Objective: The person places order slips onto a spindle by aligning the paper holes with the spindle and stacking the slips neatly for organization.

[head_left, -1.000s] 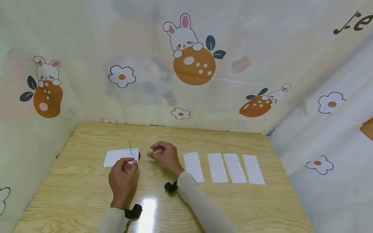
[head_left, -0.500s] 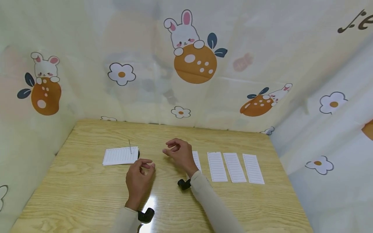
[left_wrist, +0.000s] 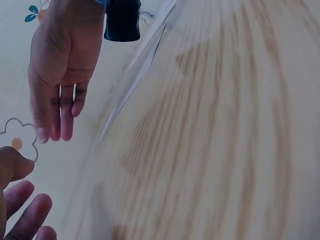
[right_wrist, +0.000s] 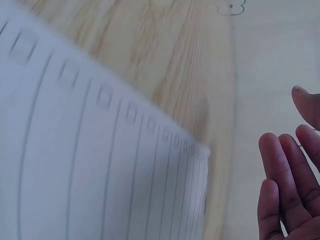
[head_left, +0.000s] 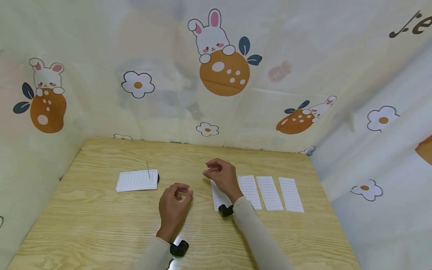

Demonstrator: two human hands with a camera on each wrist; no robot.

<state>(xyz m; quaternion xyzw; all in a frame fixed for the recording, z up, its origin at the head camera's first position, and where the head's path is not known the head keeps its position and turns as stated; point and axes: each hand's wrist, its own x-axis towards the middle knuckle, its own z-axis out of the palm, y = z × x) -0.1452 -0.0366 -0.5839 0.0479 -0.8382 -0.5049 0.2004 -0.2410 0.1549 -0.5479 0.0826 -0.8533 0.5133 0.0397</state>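
Observation:
My right hand hovers over the leftmost of several lined paper sheets, its fingers loosely bent and holding nothing. That sheet is partly covered by the hand and wrist; its ruled lines and small checkboxes fill much of the right wrist view. Lower and to the left, my left hand is above the bare tabletop, thumb and fingers loosely curved with nothing between them. To its upper left lies a stack of lined sheets, with a thin upright metal rod standing through it near the right end and a dark base edge peeking out.
More lined sheets stand in a row to the right, ending with the rightmost sheet. The wood-grain table is bordered by a patterned curtain at the back and sides. Each wrist wears a black camera.
Both hands have moved right, away from the stack on the rod. The right hand has come over the leftmost sheet of the row; the left has left the stack's edge.

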